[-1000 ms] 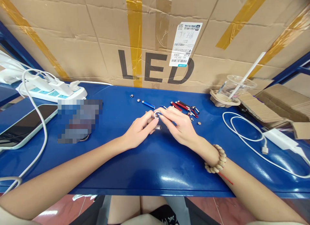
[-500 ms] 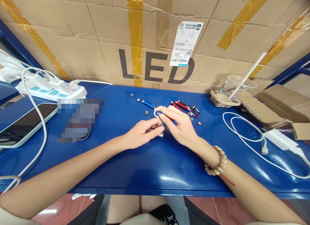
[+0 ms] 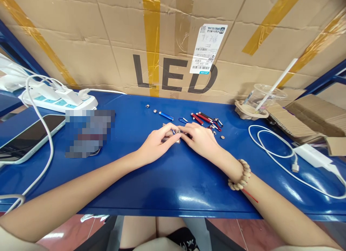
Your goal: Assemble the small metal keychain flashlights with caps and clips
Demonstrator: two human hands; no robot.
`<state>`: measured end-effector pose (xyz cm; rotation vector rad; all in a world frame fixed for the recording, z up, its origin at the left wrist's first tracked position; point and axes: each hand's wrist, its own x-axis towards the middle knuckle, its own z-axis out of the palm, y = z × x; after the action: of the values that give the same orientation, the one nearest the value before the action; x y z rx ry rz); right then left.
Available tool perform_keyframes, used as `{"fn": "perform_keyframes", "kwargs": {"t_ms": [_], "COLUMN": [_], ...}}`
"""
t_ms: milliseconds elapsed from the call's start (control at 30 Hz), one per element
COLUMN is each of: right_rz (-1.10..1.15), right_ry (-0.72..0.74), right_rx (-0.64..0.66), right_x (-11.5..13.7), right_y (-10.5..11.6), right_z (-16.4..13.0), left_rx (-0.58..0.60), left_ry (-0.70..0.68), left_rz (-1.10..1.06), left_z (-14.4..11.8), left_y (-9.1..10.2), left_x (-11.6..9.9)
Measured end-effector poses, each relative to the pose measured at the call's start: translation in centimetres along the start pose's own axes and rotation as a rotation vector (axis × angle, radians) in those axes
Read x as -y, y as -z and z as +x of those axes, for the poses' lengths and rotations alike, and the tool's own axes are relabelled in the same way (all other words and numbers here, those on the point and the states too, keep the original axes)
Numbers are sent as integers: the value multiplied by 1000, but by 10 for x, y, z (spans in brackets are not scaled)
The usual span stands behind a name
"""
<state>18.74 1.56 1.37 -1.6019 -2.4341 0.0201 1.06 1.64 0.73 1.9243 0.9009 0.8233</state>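
My left hand [image 3: 156,144] is closed round a small silver metal tube [image 3: 177,141], mostly hidden by the fingers. A tiny metal piece [image 3: 178,131] shows at its thumb and fingertip. My right hand [image 3: 202,137] meets the left, its fingertips pinched on a small metal ring [image 3: 185,133] of which only a curved edge shows. Beyond the hands lie a blue metal tube [image 3: 166,116], a blue cord loop [image 3: 183,119], a red tube [image 3: 196,119] and further red and black tubes [image 3: 205,117]. A carabiner on a red strap [image 3: 217,125] lies beside them.
Several small metal parts [image 3: 155,111] lie on the blue table [image 3: 167,193]. To the left are a power strip [image 3: 72,105], a phone [image 3: 29,139] and a blurred-out item [image 3: 90,132]. A white cable [image 3: 270,157], plastic cup [image 3: 266,96] and cardboard [image 3: 310,117] sit right. A large carton [image 3: 113,38] stands behind.
My right hand has come down and slightly right, against the left fingertips. The ring, plainly visible before, is now mostly covered. My left index finger has risen and the silver tube shows less.
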Motion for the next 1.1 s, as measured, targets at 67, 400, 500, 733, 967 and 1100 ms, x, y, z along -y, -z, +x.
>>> {"fn": "perform_keyframes", "kwargs": {"t_ms": [67,400,500,733,967,1100], "right_rz": [-9,-23,-22,-39,307,636], "right_ry": [-13,-51,-52,-21,57,223], "right_rx": [-9,-22,-24,-51,-311,-322], "right_x": [0,-1,-2,-4,-2,4], "right_y": [0,2,2,-3,0,6], "right_z": [0,-1,-1,-1,-1,-2], "left_rx": [-24,-52,-53,-60,-47,0], "left_ry": [-2,7,12,16,-3,-5], "left_rz": [4,-17,-28,-29,-39,-48], "left_z": [0,0,0,0,0,0], "left_y": [0,0,0,1,3,3], "left_x": [0,2,2,1,2,1]}}
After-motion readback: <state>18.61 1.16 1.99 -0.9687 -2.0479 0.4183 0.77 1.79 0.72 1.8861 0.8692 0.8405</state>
